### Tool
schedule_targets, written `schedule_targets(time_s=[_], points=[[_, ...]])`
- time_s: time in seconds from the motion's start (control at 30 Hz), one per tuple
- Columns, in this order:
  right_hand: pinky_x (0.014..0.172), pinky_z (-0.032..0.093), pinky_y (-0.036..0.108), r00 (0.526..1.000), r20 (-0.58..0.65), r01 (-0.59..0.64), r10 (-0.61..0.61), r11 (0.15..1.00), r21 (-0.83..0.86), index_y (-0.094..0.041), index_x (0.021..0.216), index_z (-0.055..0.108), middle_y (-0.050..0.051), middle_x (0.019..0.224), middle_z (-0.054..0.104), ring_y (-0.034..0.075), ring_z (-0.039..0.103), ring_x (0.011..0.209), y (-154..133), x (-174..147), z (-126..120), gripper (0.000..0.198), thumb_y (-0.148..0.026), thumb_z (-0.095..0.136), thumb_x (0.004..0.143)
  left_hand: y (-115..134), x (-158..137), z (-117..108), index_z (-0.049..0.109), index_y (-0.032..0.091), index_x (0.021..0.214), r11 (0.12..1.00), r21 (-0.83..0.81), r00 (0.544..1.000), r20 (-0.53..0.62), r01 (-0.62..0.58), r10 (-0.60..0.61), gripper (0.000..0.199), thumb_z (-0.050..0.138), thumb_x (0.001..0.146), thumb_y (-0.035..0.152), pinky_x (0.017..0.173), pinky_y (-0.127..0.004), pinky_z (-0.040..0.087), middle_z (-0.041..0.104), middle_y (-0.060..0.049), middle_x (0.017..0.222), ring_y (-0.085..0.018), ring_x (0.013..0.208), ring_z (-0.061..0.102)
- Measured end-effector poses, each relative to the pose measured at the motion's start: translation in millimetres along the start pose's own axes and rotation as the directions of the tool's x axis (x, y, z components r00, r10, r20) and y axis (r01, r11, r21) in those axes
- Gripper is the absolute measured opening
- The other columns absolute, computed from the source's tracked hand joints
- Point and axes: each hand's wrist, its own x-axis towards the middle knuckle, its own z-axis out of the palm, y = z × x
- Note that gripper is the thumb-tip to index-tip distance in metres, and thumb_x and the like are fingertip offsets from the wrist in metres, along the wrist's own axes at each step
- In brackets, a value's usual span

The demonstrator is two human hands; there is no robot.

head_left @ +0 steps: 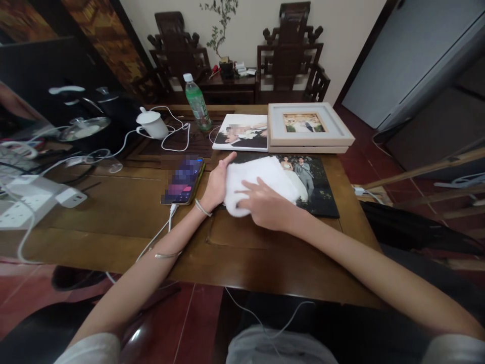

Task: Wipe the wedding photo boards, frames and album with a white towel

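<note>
A folded white towel (261, 179) lies over the left part of a dark wedding photo panel (322, 194) on the table. My right hand (267, 202) presses on the towel from above, some fingers spread over it and others curled into its near edge. At the towel's left side is my left hand (217, 184), one finger stretched out past the towel's far corner. Its other fingers are partly hidden by the towel. Just left of that hand, a phone (185, 179) with a lit screen lies plugged into a white cable.
Behind the panel lie a white-edged photo block (242, 144) and stacked pale frames (308, 144). A green-labelled bottle (198, 103) and a lidded white cup (152, 124) stand farther left. White cables and a power strip (34, 202) occupy the wooden table's (242, 263) left end.
</note>
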Motion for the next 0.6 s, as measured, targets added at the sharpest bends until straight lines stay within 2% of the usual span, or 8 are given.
schedule_targets(time_s=[0.07, 0.13, 0.2, 0.3, 0.37, 0.47, 0.53, 0.6], points=[[0.105, 0.034, 0.054, 0.997, 0.041, 0.067, -0.069, 0.997, 0.046, -0.017, 0.103, 0.070, 0.014, 0.119, 0.067, 0.030, 0.050, 0.126, -8.3, -18.9, -8.6, 0.042, 0.002, 0.042, 0.078, 0.9, -0.3, 1.0, 0.050, 0.015, 0.142, 0.999, 0.041, 1.000, 0.021, -0.015, 0.015, 0.071, 0.007, 0.103, 0.056, 0.120, -0.041, 0.030, 0.052, -0.010, 0.148, -0.021, 0.140, 0.044], [0.096, 0.041, 0.047, 0.996, 0.081, 0.034, -0.041, 0.996, 0.087, -0.017, 0.094, 0.070, 0.014, 0.107, 0.069, 0.028, 0.059, 0.109, -11.2, -37.8, -19.9, 0.037, 0.002, 0.043, 0.076, 2.1, -0.5, 2.5, 0.049, 0.011, 0.142, 0.990, 0.135, 0.997, 0.067, -0.050, 0.041, 0.070, 0.013, 0.103, 0.057, 0.121, -0.041, 0.029, 0.051, -0.013, 0.148, -0.022, 0.141, 0.043], [0.086, 0.043, 0.039, 0.993, 0.094, -0.083, 0.073, 0.991, 0.101, -0.017, 0.087, 0.068, 0.013, 0.096, 0.069, 0.025, 0.062, 0.092, -6.2, -52.9, -30.3, 0.034, 0.002, 0.043, 0.073, 2.2, -0.7, 3.8, 0.048, 0.009, 0.142, 0.962, 0.251, 0.987, 0.145, -0.105, 0.070, 0.064, 0.024, 0.102, 0.054, 0.121, -0.042, 0.028, 0.049, -0.016, 0.149, -0.024, 0.143, 0.041], [0.068, 0.039, 0.031, 0.961, 0.080, -0.271, 0.266, 0.961, 0.061, -0.018, 0.085, 0.065, 0.009, 0.080, 0.065, 0.022, 0.058, 0.074, 16.8, -61.4, -38.6, 0.033, 0.001, 0.042, 0.071, -0.4, -0.7, 4.5, 0.046, 0.011, 0.143, 0.919, 0.357, 0.963, 0.258, -0.170, 0.077, 0.055, 0.034, 0.101, 0.043, 0.120, -0.047, 0.029, 0.045, -0.015, 0.152, -0.025, 0.144, 0.038], [0.063, 0.033, 0.031, 0.929, 0.042, -0.369, 0.368, 0.929, 0.017, -0.017, 0.085, 0.063, 0.009, 0.076, 0.063, 0.022, 0.056, 0.071, 37.3, -55.4, -39.5, 0.032, 0.000, 0.042, 0.071, -2.8, -0.4, 4.4, 0.047, 0.011, 0.143, 0.906, 0.384, 0.954, 0.293, -0.181, 0.066, 0.051, 0.035, 0.100, 0.037, 0.119, -0.049, 0.031, 0.044, -0.015, 0.152, -0.025, 0.145, 0.037], [0.063, 0.030, 0.031, 0.889, -0.047, -0.455, 0.456, 0.890, 0.024, -0.017, 0.087, 0.063, 0.011, 0.080, 0.065, 0.024, 0.056, 0.073, 62.2, -29.9, -38.4, 0.031, -0.001, 0.041, 0.072, -5.0, 0.2, 4.3, 0.049, 0.011, 0.140, 0.895, 0.405, 0.948, 0.314, -0.185, 0.053, 0.049, 0.036, 0.099, 0.034, 0.118, -0.050, 0.032, 0.044, -0.015, 0.152, -0.026, 0.145, 0.036], [0.065, 0.032, 0.031, 0.885, -0.089, -0.450, 0.457, 0.889, 0.087, -0.016, 0.089, 0.064, 0.012, 0.087, 0.068, 0.025, 0.057, 0.077, 70.4, -4.2, -39.1, 0.031, -0.002, 0.041, 0.073, -5.5, 0.6, 4.5, 0.051, 0.011, 0.139, 0.892, 0.409, 0.948, 0.313, -0.192, 0.060, 0.047, 0.037, 0.099, 0.033, 0.117, -0.051, 0.033, 0.045, -0.015, 0.152, -0.026, 0.145, 0.037], [0.070, 0.035, 0.030, 0.902, -0.105, -0.402, 0.419, 0.903, 0.152, -0.015, 0.093, 0.065, 0.013, 0.096, 0.069, 0.025, 0.058, 0.084, 72.3, 25.9, -41.6, 0.031, -0.004, 0.042, 0.074, -5.6, 0.9, 4.8, 0.053, 0.011, 0.137, 0.888, 0.411, 0.949, 0.304, -0.207, 0.081, 0.047, 0.037, 0.098, 0.032, 0.117, -0.049, 0.035, 0.047, -0.015, 0.150, -0.027, 0.143, 0.040]])
